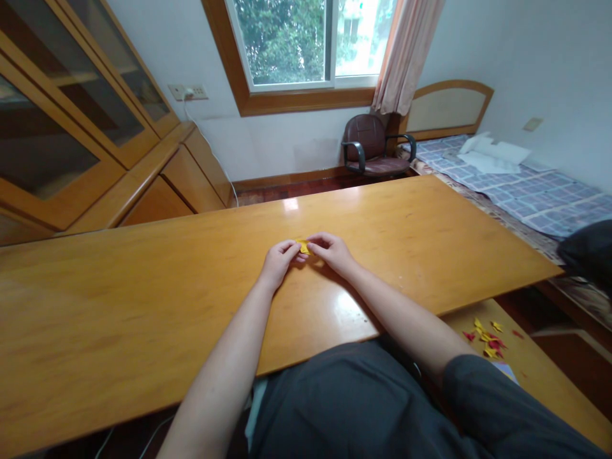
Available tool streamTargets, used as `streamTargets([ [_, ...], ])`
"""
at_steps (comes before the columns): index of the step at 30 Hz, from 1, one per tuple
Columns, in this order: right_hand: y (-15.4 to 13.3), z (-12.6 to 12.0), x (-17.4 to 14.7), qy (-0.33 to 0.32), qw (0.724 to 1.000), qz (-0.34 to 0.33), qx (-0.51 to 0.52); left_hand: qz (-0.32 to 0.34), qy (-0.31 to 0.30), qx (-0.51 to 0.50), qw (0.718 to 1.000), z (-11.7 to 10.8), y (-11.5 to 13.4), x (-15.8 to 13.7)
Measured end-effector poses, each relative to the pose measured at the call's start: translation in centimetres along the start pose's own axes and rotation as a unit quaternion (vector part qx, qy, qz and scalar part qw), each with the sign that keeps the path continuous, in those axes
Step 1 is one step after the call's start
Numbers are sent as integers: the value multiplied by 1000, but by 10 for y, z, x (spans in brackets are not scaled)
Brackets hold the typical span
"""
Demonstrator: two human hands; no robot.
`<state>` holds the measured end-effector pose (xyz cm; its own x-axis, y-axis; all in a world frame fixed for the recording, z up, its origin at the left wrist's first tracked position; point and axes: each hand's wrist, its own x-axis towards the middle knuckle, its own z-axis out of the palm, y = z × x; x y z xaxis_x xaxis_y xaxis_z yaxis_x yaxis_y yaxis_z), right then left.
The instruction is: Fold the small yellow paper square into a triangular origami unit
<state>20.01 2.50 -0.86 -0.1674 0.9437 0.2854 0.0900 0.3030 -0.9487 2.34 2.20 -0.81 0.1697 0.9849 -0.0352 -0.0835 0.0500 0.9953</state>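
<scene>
A small piece of folded yellow paper (305, 247) is held between my two hands above the wooden table (143, 287). My left hand (281, 261) pinches its left side with thumb and fingers. On the other side, the thumb and fingers of my right hand (332, 252) close on its right edge. The fingers partly cover the paper, so its exact folded shape is hard to make out.
Several yellow and red folded paper pieces (488, 338) lie on a lower wooden surface at my right. Beyond the table stand a brown armchair (370, 143) and a bed (540, 197). A glass-door cabinet (90, 121) is on the left.
</scene>
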Motion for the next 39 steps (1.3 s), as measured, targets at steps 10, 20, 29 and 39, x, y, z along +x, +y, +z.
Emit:
streamTargets([
  [10, -5, 1, -4, 14, 971, -170, -166, -28, 0, -49, 998, 5, 6, -1],
  [20, 3, -4, -5, -2, 943, -244, -227, -38, -7, -85, 996, 4, 4, 0],
  [29, 8, -8, -5, -30, 939, -243, -239, -41, -17, -86, 995, 2, 3, 0],
  [39, -2, -6, -3, -14, 971, -190, -143, -18, -3, -88, 996, 3, 1, 2],
])
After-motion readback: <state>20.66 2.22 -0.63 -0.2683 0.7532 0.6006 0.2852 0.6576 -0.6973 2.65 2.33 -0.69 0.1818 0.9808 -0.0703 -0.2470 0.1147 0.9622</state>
